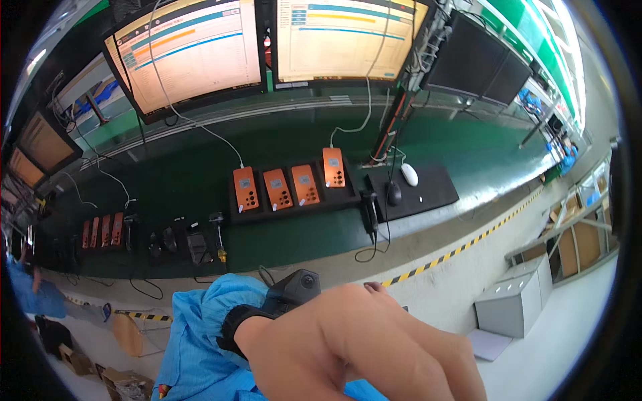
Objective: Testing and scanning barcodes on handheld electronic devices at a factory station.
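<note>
Green workbench (200,167) w/ yellow-black edge tape; four orange devices (289,186) sit in a black tray, well apart from the hand (361,341). Which hand & its grip: cannot tell. Two lit monitors (267,47) above; grey floor w/ grey box (515,301).

Factory floor, electronics test station by the look of it. Long bench with a green mat (200,167), its front edge marked by yellow-black hazard tape (461,250). Four orange devices (289,184) sit in a black tray, two cabled. Two lit monitors (267,47) overhead show tables and bars. A second set of orange devices (101,230) lies further down the bench. Cardboard boxes (578,247) stand beside the line.
</note>
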